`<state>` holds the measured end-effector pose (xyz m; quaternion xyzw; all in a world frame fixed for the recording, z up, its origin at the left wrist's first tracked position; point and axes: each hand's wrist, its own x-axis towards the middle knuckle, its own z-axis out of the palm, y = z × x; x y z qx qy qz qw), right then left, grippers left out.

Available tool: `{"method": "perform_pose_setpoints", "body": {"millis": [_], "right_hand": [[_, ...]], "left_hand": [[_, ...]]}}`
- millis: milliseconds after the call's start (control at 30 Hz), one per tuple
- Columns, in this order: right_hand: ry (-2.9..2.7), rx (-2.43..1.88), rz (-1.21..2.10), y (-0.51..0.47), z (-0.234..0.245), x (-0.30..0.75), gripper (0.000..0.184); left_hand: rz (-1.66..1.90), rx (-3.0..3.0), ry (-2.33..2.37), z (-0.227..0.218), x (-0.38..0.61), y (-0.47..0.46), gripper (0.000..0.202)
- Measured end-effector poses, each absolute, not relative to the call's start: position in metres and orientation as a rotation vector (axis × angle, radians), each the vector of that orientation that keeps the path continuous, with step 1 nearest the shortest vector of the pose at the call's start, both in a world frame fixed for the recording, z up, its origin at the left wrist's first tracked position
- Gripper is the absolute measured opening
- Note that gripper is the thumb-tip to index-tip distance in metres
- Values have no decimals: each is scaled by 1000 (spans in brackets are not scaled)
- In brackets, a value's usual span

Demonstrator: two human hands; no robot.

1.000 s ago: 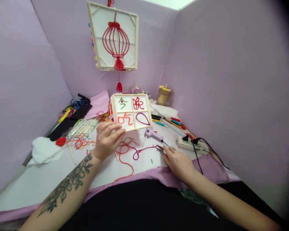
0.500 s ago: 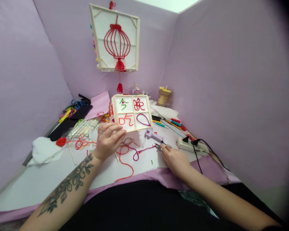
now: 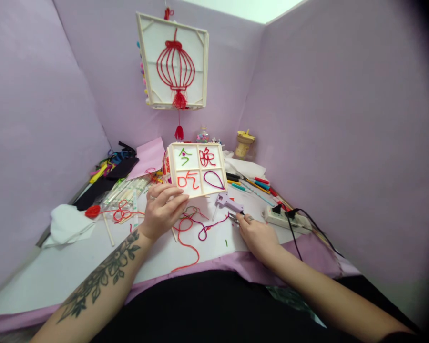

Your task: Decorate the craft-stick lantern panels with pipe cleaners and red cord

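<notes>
Change: the right hand has shifted slightly inward, bringing the scissors closer to the free end of the purple yarn on the surface. Its grip is closed over the scissor handles. The left hand is unchanged, its grip pinching the lower edge of the tilted lantern box, centred ahead. Implication: the panel shows no new strokes; activity appears confined to tool positioning.
</notes>
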<state>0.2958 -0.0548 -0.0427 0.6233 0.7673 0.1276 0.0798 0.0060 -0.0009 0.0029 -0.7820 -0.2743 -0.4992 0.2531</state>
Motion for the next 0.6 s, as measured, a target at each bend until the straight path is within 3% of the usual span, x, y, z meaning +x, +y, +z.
{"method": "perform_pose_setpoints", "body": {"millis": [600], "right_hand": [[2319,1625,210,-37,-13,295,46]], "left_hand": [[-1359,-2132,-756,3,7,-2,27]]}}
